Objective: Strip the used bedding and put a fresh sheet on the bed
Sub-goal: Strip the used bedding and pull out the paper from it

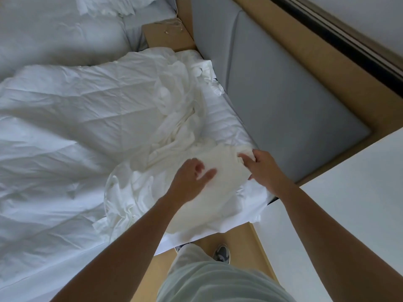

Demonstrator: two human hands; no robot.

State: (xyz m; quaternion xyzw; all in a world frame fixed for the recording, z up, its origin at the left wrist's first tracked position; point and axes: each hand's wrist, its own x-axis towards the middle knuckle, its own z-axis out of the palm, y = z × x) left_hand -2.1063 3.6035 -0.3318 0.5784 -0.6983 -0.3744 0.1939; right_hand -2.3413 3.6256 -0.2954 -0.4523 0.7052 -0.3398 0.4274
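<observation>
Gripping bedding (226, 162), right hand (265, 168).

Left hand (193, 174): fingers motion-blurred; I cannot tell whether they touch the bundled sheet (209, 192).
Right hand (261, 166): fingertips buried in its folds.
Bed (54, 127): cut off at left and bottom edges.
Second bed (54, 35): cropped at top.
Bits (172, 27) on wooden ledge (161, 40): too small for me to name.
Left shoe (179, 247): mostly hidden behind trouser leg (192, 260).
</observation>
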